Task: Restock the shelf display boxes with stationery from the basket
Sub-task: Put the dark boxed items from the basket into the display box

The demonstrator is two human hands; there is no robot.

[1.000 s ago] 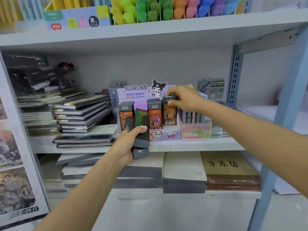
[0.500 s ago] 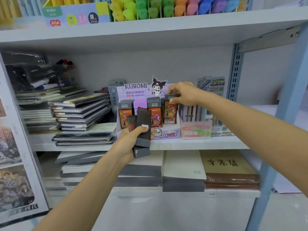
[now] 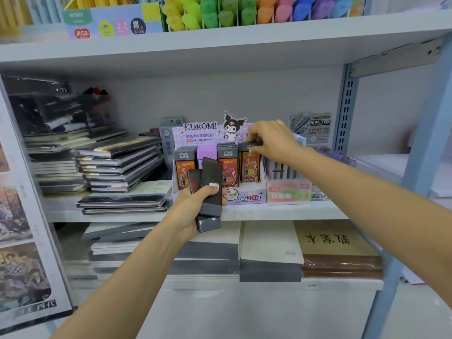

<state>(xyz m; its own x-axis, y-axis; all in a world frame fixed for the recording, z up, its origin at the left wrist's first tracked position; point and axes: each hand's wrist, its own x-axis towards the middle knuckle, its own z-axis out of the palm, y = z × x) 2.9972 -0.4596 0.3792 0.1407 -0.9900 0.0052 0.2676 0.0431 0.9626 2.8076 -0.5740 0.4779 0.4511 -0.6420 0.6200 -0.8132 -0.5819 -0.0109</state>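
Note:
A purple Kuromi display box stands on the middle shelf with several orange-and-grey pencil lead cases upright inside. My right hand pinches the grey top of the rightmost lead case in the box. My left hand grips a small bunch of dark lead cases just in front of the box's left half, at shelf-edge height. The basket is out of view.
Stacked notebooks lie left of the box. A pastel lead box stands to its right, next to the blue shelf upright. Paper pads fill the shelf below. Coloured highlighters line the top shelf.
My right hand has stayed on the rightmost case, pressing it slightly deeper into the box. My left hand holds its bunch in nearly the same place.

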